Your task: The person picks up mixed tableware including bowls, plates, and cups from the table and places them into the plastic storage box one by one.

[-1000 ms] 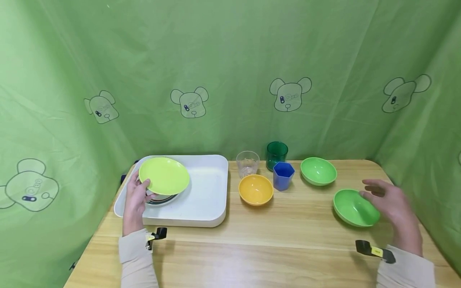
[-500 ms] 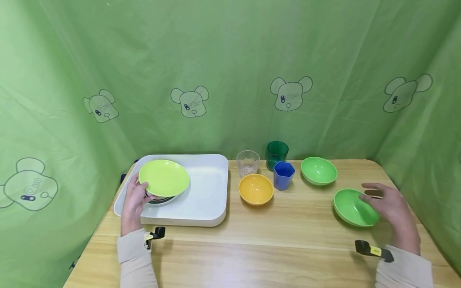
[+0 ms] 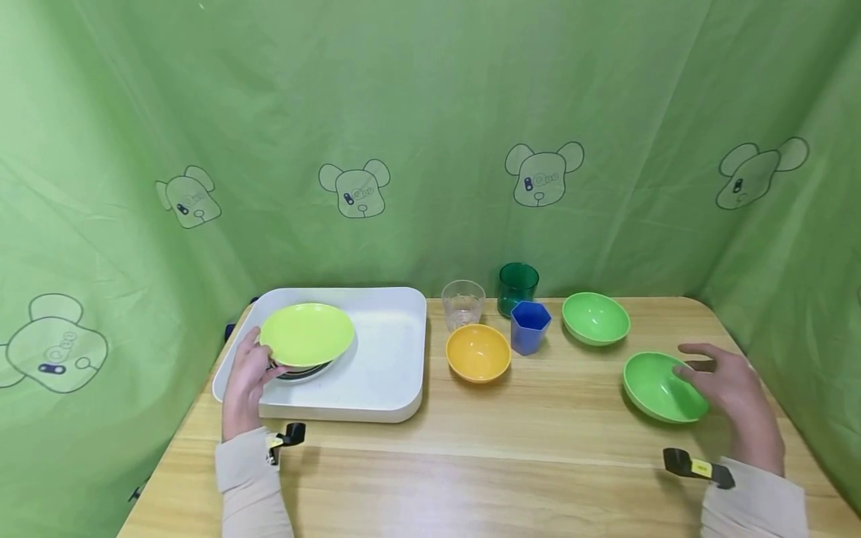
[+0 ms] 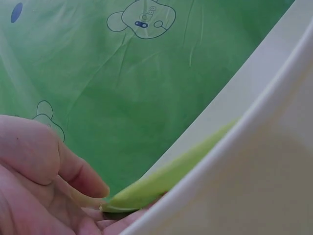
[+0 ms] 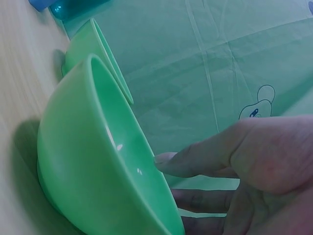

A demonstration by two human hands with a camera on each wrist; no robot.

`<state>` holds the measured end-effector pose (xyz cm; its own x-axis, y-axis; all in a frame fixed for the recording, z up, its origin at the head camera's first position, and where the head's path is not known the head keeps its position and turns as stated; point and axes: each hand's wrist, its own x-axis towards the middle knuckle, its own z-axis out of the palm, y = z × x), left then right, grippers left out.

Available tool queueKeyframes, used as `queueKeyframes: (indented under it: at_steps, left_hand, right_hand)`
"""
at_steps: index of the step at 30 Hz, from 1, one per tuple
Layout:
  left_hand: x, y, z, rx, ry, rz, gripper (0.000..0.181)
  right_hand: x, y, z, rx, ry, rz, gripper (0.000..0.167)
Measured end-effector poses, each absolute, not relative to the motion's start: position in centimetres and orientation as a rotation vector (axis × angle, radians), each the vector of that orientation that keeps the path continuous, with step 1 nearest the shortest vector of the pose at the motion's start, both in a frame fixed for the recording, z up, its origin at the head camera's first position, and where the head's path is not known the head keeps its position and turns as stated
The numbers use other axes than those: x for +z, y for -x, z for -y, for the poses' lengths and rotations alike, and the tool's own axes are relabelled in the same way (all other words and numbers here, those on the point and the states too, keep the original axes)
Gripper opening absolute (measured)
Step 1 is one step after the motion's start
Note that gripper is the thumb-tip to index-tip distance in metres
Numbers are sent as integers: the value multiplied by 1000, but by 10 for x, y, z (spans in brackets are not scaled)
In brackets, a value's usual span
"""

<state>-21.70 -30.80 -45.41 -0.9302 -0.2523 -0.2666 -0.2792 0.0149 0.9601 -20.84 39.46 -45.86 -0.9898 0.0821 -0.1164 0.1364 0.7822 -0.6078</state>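
A lime-green plate (image 3: 307,334) lies above a dark-rimmed white dish (image 3: 306,375) in the white tray (image 3: 392,410). My left hand (image 3: 246,381) is at the plate's left edge. In the left wrist view, the thumb (image 4: 88,178) meets the rim and the fingers reach beneath it; the tray wall hides part of them. My right hand (image 3: 729,385) hovers beside the nearer green bowl (image 3: 662,392), its thumb (image 5: 183,159) over the rim and its other fingers extended behind. Contact with that bowl cannot be told.
Behind it sits a second green bowl (image 3: 595,320). An orange bowl (image 3: 477,355), a clear cup (image 3: 463,306), a dark green cup (image 3: 517,290) and a blue hexagonal cup (image 3: 528,329) stand right of the tray. A green curtain (image 3: 430,97) encloses the table (image 3: 471,478).
The lime-green plate has come down and tilted flatter. My left hand has slid slightly left, its thumb drawing back to the plate's edge. The right hand has barely moved.
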Motion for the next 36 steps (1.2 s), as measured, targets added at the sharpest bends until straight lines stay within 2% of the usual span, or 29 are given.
queueKeyframes:
  at_steps: [21, 36]
  left_hand:
    - [-454, 218, 312, 2050, 723, -2247, 72]
    - [-458, 218, 312, 1906, 673, -2411, 71]
  right_hand:
    - [-459, 209, -401, -910, -160, -2853, 53]
    - [-463, 208, -401, -910, -134, -2885, 55]
